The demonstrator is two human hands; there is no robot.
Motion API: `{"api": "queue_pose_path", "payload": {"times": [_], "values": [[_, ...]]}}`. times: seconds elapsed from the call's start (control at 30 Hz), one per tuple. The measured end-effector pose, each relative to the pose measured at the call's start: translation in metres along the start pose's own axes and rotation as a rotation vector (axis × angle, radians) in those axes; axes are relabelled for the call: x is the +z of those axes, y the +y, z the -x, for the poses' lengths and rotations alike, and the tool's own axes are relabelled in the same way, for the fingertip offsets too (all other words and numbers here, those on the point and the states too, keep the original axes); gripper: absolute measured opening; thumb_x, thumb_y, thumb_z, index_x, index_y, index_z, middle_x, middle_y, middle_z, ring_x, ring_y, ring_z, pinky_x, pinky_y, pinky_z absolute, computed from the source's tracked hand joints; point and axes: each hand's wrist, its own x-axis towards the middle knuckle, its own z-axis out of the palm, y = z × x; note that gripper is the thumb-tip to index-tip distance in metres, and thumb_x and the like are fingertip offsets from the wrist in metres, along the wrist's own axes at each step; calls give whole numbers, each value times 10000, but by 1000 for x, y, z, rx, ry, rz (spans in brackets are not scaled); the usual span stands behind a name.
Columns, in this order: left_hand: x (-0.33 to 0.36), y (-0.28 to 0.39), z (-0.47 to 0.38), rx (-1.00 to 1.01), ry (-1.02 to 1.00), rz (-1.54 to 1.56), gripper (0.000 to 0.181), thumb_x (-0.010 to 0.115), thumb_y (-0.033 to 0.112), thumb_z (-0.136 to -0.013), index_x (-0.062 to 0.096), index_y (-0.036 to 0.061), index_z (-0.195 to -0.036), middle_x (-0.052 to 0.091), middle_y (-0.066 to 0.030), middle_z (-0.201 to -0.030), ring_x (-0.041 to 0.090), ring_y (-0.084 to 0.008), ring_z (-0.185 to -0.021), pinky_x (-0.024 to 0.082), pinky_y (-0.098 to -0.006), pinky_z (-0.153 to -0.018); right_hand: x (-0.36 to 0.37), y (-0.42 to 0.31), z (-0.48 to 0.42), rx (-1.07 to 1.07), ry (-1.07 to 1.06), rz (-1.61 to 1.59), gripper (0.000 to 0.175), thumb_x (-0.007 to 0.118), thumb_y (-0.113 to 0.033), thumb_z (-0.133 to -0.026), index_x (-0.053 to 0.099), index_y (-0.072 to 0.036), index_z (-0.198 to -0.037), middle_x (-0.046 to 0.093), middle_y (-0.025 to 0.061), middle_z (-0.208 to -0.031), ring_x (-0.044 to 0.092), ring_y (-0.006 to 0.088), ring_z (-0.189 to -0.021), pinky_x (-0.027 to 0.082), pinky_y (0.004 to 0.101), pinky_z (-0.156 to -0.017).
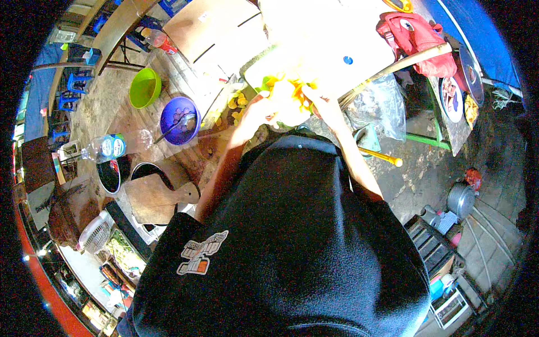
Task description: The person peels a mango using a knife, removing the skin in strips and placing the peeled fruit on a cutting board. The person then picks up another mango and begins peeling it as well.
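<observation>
Both my hands meet in front of my body, over a pale, overexposed surface. Yellow-orange pieces [297, 86], too bright to name exactly, lie between and around my fingers. My left hand [261, 107] is at their left side, its fingers bent against the pale pieces. On the other side my right hand [322, 101] pinches a yellow piece at the fingertips. More yellow pieces [238, 103] are spread just left of my left hand. Glare hides the outline of whatever holds the bright heap.
Left are a green bowl [145, 88], a purple bowl [180, 121] with a utensil, a plastic bottle [105, 147] and a wooden cutting board [153, 198]. Right are a broom [391, 67], a clear plastic bag [381, 105], a red bag [417, 42] and a metal pot [461, 201].
</observation>
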Motion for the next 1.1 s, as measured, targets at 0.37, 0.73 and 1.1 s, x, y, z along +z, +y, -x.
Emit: {"api": "queue_pose_path", "payload": {"times": [0.37,0.73,1.1], "values": [[13,-12,-5,141,55,48,247,622,246,-928,607,92,-1121,601,13,-809,539,-61,-686,433,-221,-618,3,16,-18,28,-99,-42,222,713,-153,-896,738,-48,-1090,714,22,-962,637,93,-839,520,255,-725],[25,-2,-3,185,303,-72,359,641,198,-931,566,51,-1250,646,-40,-956,628,-111,-805,524,-258,-688,12,-14,27,-297,-43,769,256,647,-248,-943,756,-69,-1089,765,104,-921,655,130,-665,502,305,-626],[-7,-24,-16,-6,216,94,448,616,285,-955,534,51,-1329,628,-31,-1047,612,-107,-847,524,-252,-707,22,-14,35,-492,158,976,348,642,-426,-926,777,-109,-979,662,169,-680,661,314,-611,518,405,-603]]}}
